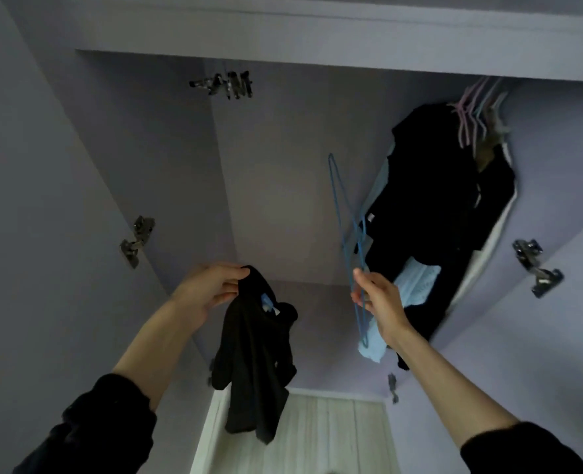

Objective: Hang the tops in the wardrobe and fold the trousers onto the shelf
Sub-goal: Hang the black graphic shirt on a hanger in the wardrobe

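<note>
My left hand (208,289) grips a black top (256,364) by its collar, and the garment hangs down limp in front of the open wardrobe (273,186). A small blue label shows at the neck. My right hand (379,299) pinches a thin blue wire hanger (346,230) that stands upward from my fingers, its hook end low by my wrist. The hanger and the top are apart.
Dark clothes (434,200) and a light blue garment (413,285) hang at the wardrobe's right side, with several pink and blue empty hangers (471,111) beside them. Both doors stand open, metal hinges (136,239) on each side. A pale wooden floor (317,436) lies below.
</note>
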